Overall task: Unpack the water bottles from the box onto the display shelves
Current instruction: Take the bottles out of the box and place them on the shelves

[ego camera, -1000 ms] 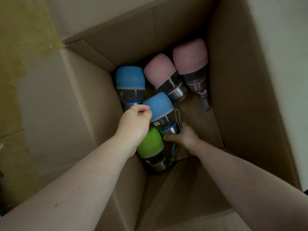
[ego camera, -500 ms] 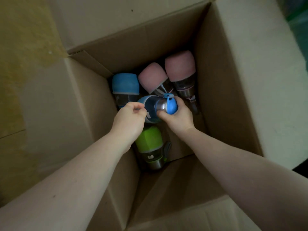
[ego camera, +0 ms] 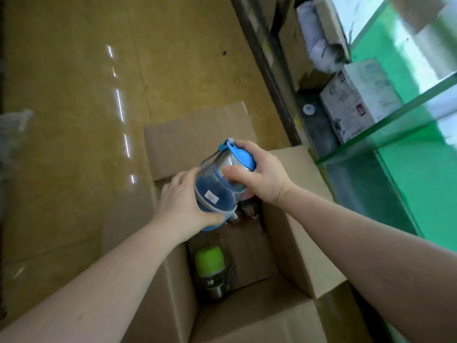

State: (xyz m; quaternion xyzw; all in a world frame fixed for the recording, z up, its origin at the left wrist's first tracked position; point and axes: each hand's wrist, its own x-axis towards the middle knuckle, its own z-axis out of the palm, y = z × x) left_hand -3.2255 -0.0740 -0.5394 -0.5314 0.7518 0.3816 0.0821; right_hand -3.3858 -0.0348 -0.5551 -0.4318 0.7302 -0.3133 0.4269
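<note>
Head view shows both hands holding a blue bottle (ego camera: 220, 184) above the open cardboard box (ego camera: 296, 233), near the middle of the picture. At about 8 o'clock from the bottle, the left hand (ego camera: 183, 206) wraps around its lower end, with the fingers curled under it. At about 3 o'clock, the right hand (ego camera: 259, 174) grasps the upper end, just below the blue lid (ego camera: 243, 155), with the thumb lying across the body. The bottle is tilted, with the lid pointing to about 1 o'clock. Inside the box, at 6 o'clock from the hands, a green bottle (ego camera: 210, 266) lies on the bottom. Glass shelves (ego camera: 385, 129) stand at 2 o'clock, well apart from the hands, and a white carton (ego camera: 358, 100) is under one of them.
</note>
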